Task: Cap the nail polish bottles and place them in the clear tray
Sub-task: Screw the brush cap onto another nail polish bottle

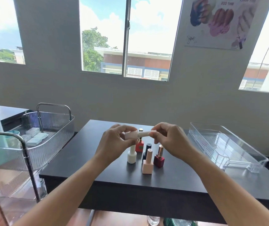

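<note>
— Hands?

— Both up over the dark bench (85, 163). My left hand (114, 142) has its fingers (122, 128) pinched round a pale pink bottle (131, 135), held on its side. My right hand (168, 137) grips the pale cap (145, 133), fingers closed on its far end. Cap and bottle meet end to end; whether it is fully seated, cannot tell.

— On the bench?

— A small cluster below my hands, all upright: white bottle (131, 156), red bottle (139, 146) with gold cap behind it, dark bottle (146, 150), peach bottle (147, 165) nearest me, dark red bottle (159, 159) with metallic cap to its right.

— Tray?

— Clear tray (238, 142) on the right end of the bench, well apart from the cluster. Nothing in it as far as I see. Ribbed clear cart (49, 128) stands left of the bench.
</note>
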